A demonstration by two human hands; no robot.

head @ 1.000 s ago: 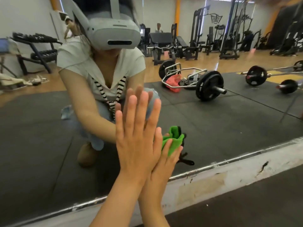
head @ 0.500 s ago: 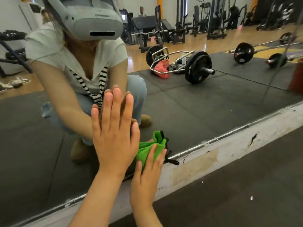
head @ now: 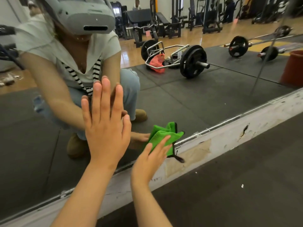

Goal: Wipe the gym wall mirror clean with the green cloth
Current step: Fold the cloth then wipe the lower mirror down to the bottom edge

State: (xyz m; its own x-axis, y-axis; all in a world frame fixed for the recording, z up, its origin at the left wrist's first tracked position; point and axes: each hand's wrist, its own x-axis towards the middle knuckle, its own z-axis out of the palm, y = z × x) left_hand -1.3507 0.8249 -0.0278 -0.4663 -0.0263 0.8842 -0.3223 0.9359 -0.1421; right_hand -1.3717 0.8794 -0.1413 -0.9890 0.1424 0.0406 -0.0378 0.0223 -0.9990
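Note:
The wall mirror (head: 205,99) fills the upper view and reflects a crouching person and the gym behind. My left hand (head: 105,128) lies flat on the glass, fingers spread, holding nothing. To its lower right, my right hand (head: 150,159) presses the folded green cloth (head: 164,136) against the glass right at the mirror's bottom edge. The cloth's black loop hangs over the metal trim (head: 229,120) below.
Under the mirror runs a scuffed white wall base (head: 246,133) with chipped paint. Dark rubber flooring (head: 237,185) lies at the lower right. A red-brown bucket (head: 293,69) shows at the right edge; whether it is real or reflected I cannot tell. Barbells and weight machines are reflections only.
My right hand slid the cloth down and to the right along the glass to the bottom edge. The view also shifted right; my left hand stays flat on the mirror.

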